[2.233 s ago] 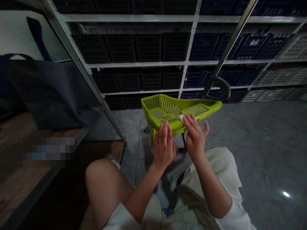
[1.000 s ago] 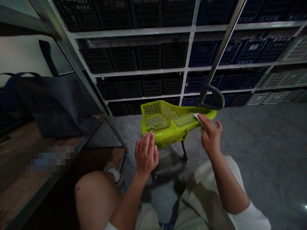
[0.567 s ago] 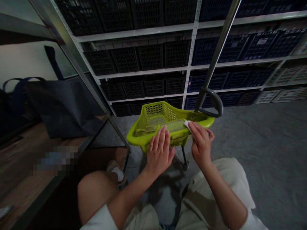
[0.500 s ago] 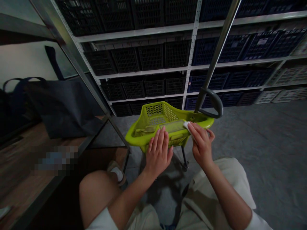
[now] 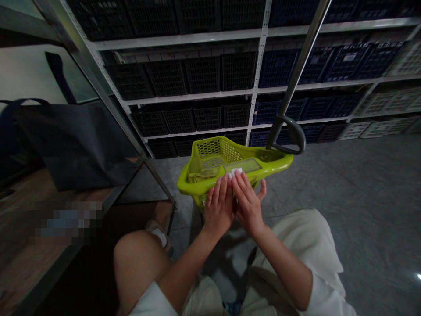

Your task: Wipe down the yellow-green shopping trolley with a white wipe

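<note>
A white wipe (image 5: 235, 172) is pinched in the right hand's (image 5: 249, 204) fingertips, right on the front rim of a lime-green plastic basket cart (image 5: 270, 162). The left hand (image 5: 219, 206) sits just beside it, fingers slightly spread against the rim. The cart's on the grey floor, in front of shelves of black and blue crates (image 5: 204, 74).

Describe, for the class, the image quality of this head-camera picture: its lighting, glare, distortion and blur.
In the head view, the metal upright leans sharply, a sign of wide-angle distortion; the crates sit in dim light; a small glare spot shines on the floor at the right edge; a pixelated patch blurs part of the wooden surface.
</note>
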`<state>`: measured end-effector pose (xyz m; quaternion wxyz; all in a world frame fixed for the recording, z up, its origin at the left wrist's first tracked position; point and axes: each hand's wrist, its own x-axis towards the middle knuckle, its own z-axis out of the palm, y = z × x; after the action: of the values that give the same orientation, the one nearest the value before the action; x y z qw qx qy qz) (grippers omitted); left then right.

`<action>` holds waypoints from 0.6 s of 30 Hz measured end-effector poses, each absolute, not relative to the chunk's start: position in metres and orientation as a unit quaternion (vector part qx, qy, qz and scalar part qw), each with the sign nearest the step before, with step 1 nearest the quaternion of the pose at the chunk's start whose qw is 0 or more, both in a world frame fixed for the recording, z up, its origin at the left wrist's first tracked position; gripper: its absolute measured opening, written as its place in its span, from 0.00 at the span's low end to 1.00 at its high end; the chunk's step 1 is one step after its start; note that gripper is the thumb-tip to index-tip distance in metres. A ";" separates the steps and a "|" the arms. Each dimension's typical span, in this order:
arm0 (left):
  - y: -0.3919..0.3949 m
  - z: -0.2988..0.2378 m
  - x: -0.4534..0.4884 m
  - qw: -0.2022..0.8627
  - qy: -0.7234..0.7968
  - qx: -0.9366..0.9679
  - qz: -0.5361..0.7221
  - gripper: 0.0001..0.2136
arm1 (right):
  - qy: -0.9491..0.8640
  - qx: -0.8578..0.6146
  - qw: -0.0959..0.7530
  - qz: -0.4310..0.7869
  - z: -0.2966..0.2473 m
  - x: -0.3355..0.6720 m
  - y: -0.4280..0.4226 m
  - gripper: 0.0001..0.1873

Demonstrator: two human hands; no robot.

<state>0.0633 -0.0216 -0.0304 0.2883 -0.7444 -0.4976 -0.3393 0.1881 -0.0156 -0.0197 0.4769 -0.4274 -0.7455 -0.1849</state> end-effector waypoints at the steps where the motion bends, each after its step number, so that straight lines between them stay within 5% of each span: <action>1: -0.022 -0.029 0.064 0.282 -0.492 -0.752 -0.336 0.31 | -0.737 -0.433 0.479 -0.200 -0.020 0.198 -0.010 0.37; 7: -0.022 -0.025 0.072 0.259 -0.481 -0.766 -0.341 0.34 | -0.583 -0.572 0.542 -0.197 -0.019 0.244 0.012 0.37; 14: -0.021 -0.028 0.074 0.266 -0.489 -0.754 -0.350 0.32 | -0.762 -0.415 0.459 -0.192 -0.018 0.208 -0.011 0.37; 18: -0.022 -0.026 0.072 0.265 -0.485 -0.763 -0.336 0.32 | -0.620 -0.525 0.545 -0.207 -0.020 0.230 0.009 0.36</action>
<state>0.0724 -0.0218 -0.0264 0.2648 -0.7626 -0.4854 -0.3358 0.2299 0.0091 -0.0199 0.5446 -0.5253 -0.6202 -0.2067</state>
